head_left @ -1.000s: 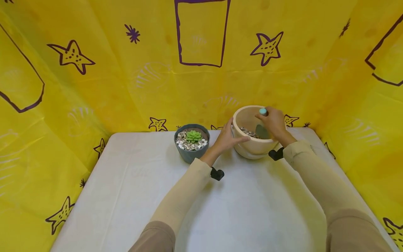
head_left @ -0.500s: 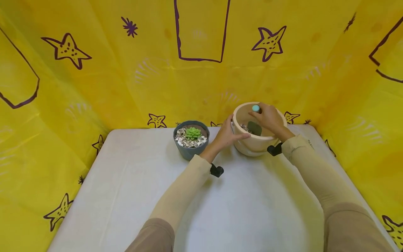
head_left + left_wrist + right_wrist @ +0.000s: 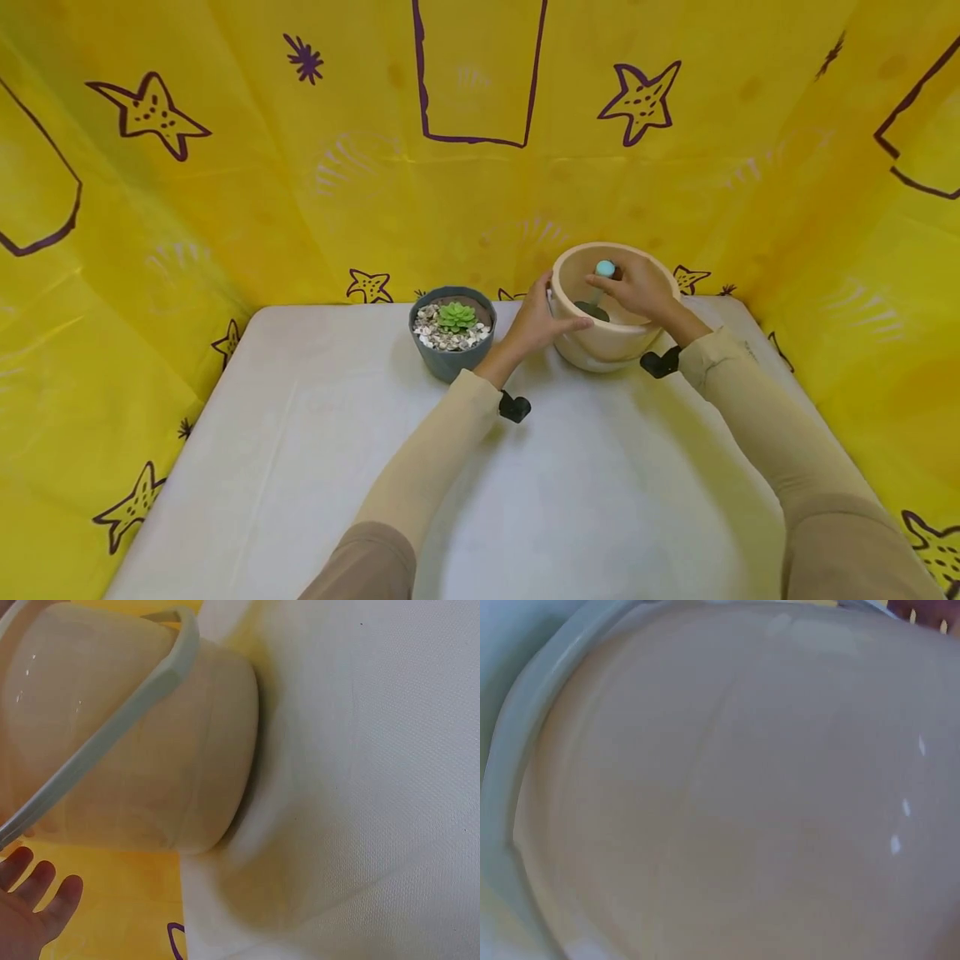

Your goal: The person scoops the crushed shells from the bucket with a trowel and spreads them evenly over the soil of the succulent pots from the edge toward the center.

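A cream bucket with a pale handle stands upright at the back right of the table. My left hand rests against its left side, thumb along the front just under the rim, fingers spread. In the left wrist view, those fingers stick out past the bucket's wall. Over the bucket's mouth, my right hand holds a small trowel with a light blue handle end. Its dark blade points down inside; the bucket's floor is mostly hidden. The right wrist view shows mainly bucket wall.
Left of the bucket is a grey-blue pot with pebbles and a green succulent, close to my left wrist. A white cloth covers the table. Yellow patterned sheets rise behind and at both sides.
My right hand has shifted left with the trowel, whose blade has gone lower and shows less. My left hand has stayed on the bucket. The head view has tilted slightly.
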Demonstrator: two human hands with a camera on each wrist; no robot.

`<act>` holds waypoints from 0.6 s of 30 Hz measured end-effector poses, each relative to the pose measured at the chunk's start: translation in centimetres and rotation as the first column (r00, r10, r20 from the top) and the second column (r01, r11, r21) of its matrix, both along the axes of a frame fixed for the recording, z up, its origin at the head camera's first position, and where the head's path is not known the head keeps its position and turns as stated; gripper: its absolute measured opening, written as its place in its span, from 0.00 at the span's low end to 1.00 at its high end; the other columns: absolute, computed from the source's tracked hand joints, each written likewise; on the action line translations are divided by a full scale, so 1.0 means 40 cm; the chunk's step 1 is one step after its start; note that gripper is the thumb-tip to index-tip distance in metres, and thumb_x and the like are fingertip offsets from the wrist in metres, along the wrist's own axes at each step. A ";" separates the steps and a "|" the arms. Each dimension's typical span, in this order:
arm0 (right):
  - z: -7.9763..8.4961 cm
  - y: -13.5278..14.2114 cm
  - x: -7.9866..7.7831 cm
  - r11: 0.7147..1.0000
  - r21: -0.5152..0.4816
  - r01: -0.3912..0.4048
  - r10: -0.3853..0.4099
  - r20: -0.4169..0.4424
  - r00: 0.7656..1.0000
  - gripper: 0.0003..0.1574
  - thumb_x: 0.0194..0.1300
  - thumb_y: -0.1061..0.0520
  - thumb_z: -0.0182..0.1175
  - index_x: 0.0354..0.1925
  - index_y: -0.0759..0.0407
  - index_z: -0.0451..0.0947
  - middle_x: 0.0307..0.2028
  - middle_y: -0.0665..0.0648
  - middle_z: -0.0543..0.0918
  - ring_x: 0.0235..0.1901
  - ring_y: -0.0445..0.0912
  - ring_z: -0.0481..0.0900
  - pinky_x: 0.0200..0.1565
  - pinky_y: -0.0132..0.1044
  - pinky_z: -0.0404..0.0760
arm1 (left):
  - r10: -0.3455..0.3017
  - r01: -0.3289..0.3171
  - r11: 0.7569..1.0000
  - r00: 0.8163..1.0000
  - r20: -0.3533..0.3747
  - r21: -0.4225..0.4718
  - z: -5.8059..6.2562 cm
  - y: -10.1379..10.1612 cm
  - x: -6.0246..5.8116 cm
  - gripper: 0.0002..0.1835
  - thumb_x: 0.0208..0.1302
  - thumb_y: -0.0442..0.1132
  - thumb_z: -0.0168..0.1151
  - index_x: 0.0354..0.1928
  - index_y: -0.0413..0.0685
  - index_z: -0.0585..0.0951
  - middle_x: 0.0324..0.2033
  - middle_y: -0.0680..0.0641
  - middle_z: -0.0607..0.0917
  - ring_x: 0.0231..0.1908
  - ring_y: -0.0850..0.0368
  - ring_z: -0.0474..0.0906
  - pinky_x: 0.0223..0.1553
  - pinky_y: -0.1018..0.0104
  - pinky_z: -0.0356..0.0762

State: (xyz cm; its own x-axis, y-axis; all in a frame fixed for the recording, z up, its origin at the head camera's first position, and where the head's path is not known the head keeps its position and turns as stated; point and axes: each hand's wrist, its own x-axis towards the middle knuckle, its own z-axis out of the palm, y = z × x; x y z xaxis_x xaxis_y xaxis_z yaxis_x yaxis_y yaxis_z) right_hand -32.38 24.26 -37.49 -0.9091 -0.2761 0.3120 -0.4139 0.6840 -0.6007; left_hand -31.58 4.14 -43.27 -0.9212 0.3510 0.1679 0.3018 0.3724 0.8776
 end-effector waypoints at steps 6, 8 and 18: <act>0.005 0.013 0.005 0.998 -0.041 0.054 -0.049 0.126 0.991 0.19 0.69 0.48 0.60 0.39 0.65 0.78 0.29 0.62 0.81 0.26 0.47 0.81 0.31 0.28 0.79 | -0.001 0.001 1.000 1.000 0.003 -0.022 -0.001 -0.008 0.004 0.58 0.50 0.57 0.75 0.76 0.50 0.49 0.72 0.44 0.60 0.70 0.49 0.61 0.69 0.51 0.66; 0.005 0.010 0.003 0.998 -0.022 0.054 -0.051 0.124 0.991 0.21 0.70 0.47 0.58 0.39 0.66 0.78 0.29 0.63 0.82 0.27 0.49 0.81 0.30 0.28 0.79 | 0.004 -0.004 1.000 1.000 0.001 -0.022 -0.003 -0.009 0.007 0.58 0.50 0.57 0.74 0.76 0.50 0.49 0.72 0.44 0.60 0.71 0.49 0.61 0.69 0.51 0.66; 0.027 0.003 0.009 0.990 -0.090 0.112 -0.084 0.269 0.959 0.21 0.70 0.50 0.58 0.43 0.70 0.78 0.33 0.60 0.85 0.31 0.48 0.86 0.38 0.36 0.86 | -0.012 0.011 1.000 1.000 0.009 0.008 -0.006 -0.010 0.015 0.58 0.51 0.56 0.74 0.76 0.50 0.48 0.72 0.45 0.60 0.70 0.50 0.62 0.69 0.51 0.65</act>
